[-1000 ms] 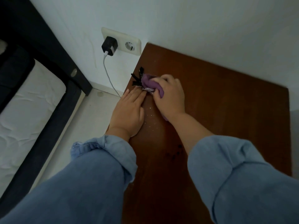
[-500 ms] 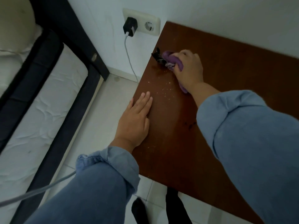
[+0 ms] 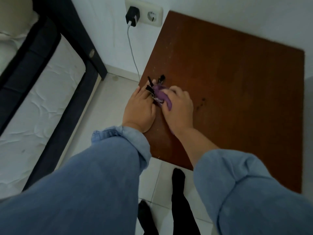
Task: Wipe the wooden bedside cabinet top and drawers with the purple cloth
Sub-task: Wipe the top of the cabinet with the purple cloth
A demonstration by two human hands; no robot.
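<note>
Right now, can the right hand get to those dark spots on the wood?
Probably yes. The dark spots lie on bare cabinet top just beside the right hand, which holds the purple cloth; nothing lies between.

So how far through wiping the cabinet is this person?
Early. The right hand grips the purple cloth, sweeping black scraps toward the left hand at the cabinet top's left edge. Dark specks remain on it. Drawers are out of view.

You see the dark reddish-brown wooden cabinet top (image 3: 237, 92) set flat against the white wall, small dark marks near its middle, and the purple cloth (image 3: 161, 95) bunched at its left edge, gripped by your right hand (image 3: 177, 109).
</note>
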